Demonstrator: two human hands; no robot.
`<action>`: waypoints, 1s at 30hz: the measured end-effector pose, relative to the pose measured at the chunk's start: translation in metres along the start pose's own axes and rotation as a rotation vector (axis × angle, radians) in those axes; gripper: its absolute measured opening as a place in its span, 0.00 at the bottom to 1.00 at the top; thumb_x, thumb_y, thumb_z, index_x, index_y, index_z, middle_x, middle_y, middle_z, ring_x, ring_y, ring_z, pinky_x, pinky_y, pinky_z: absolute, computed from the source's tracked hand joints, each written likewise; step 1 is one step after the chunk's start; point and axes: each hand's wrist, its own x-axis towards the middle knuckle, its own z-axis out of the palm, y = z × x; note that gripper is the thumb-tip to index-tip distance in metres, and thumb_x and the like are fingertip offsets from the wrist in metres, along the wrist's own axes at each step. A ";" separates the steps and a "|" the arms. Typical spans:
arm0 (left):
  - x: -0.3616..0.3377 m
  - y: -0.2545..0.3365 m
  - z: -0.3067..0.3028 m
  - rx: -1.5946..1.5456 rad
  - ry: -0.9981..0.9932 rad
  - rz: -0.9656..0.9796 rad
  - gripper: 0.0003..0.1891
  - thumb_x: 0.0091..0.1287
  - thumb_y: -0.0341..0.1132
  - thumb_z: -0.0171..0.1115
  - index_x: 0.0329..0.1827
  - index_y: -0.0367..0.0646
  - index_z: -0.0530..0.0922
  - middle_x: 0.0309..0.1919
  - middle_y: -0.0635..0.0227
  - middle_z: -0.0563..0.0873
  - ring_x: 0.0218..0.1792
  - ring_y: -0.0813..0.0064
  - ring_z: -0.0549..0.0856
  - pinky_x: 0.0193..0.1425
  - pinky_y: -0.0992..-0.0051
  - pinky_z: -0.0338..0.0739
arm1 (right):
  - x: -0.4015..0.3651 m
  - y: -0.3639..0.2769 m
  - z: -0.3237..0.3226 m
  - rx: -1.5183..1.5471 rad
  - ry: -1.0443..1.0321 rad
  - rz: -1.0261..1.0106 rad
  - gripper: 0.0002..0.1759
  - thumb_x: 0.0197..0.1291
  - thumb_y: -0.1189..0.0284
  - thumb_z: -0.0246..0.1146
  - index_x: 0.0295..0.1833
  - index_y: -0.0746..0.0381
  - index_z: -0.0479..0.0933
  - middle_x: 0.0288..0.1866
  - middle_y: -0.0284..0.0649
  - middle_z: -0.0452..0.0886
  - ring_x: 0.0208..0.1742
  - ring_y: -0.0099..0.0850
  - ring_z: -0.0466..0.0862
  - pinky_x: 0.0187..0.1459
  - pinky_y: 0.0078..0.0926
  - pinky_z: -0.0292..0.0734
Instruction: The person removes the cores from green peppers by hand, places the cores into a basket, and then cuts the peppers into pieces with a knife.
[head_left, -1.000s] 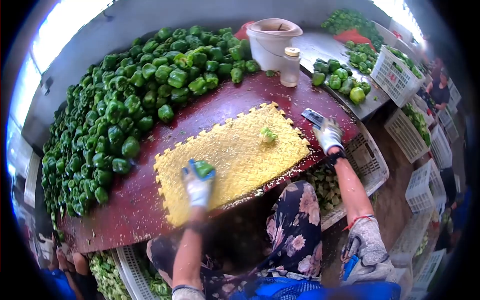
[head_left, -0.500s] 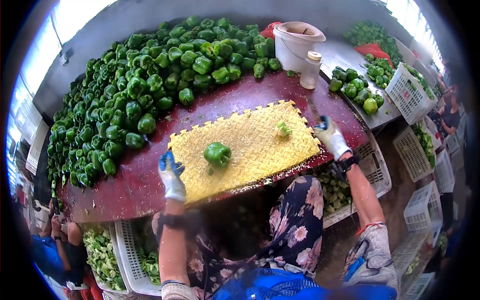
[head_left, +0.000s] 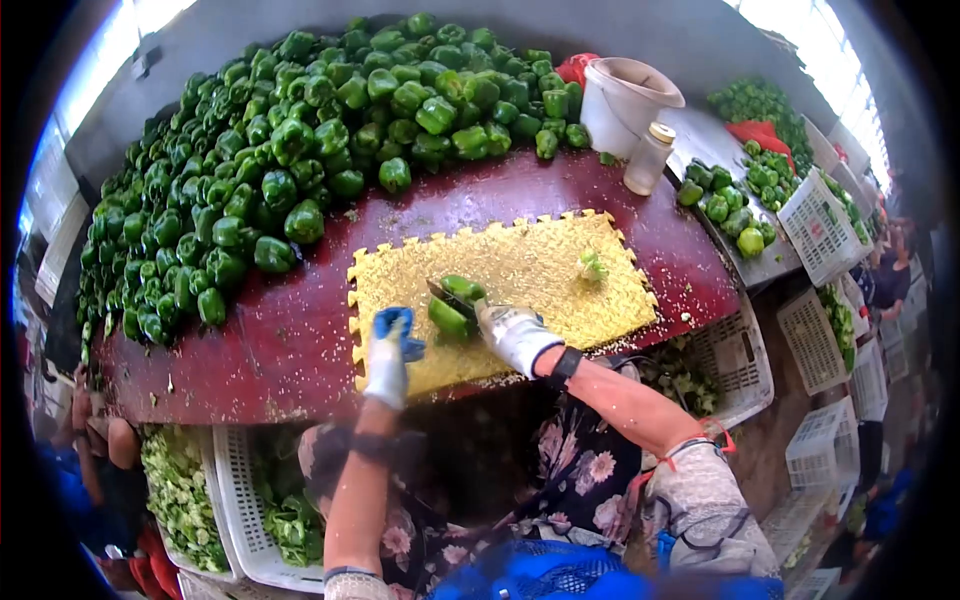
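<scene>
A green pepper (head_left: 449,318) lies on the yellow foam mat (head_left: 540,250), parted into pieces with a dark blade (head_left: 447,297) between them. My right hand (head_left: 510,333), in a white glove, is closed on the knife at the pepper's right side. Just left of the pepper is my left hand (head_left: 391,345), in a white and blue glove, its fingers curled; whether anything is in them I cannot make out. A pale green pepper core (head_left: 592,267) rests on the mat's right part.
A large heap of green peppers (head_left: 290,140) covers the back left of the red table (head_left: 240,350). Behind the mat stand a white bucket (head_left: 615,108) and a jar (head_left: 649,160). Crates (head_left: 245,515) sit below the table edge. Another person (head_left: 95,450) is at far left.
My right hand has come left from the mat's right edge to the pepper with the knife. The pepper, whole before, is now split. My left hand has moved right, closer to it.
</scene>
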 end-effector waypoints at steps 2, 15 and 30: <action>0.011 -0.030 0.023 0.021 0.011 0.055 0.16 0.67 0.32 0.67 0.56 0.44 0.75 0.44 0.67 0.82 0.35 0.75 0.82 0.33 0.75 0.79 | -0.010 0.000 -0.010 0.215 -0.016 0.043 0.21 0.71 0.73 0.40 0.66 0.66 0.67 0.49 0.54 0.84 0.44 0.47 0.87 0.41 0.44 0.83; 0.176 0.069 -0.090 1.037 0.701 0.583 0.48 0.57 0.56 0.73 0.75 0.41 0.61 0.71 0.44 0.64 0.72 0.50 0.65 0.75 0.58 0.61 | -0.003 0.071 0.027 0.657 0.292 0.164 0.26 0.65 0.60 0.57 0.64 0.64 0.69 0.52 0.62 0.79 0.53 0.56 0.80 0.53 0.48 0.75; 0.264 0.104 -0.191 1.044 0.810 0.407 0.51 0.47 0.47 0.81 0.72 0.37 0.62 0.65 0.44 0.69 0.58 0.51 0.77 0.59 0.60 0.78 | 0.004 0.062 -0.008 0.763 0.097 0.375 0.24 0.64 0.63 0.56 0.61 0.66 0.69 0.52 0.63 0.79 0.54 0.59 0.79 0.56 0.51 0.72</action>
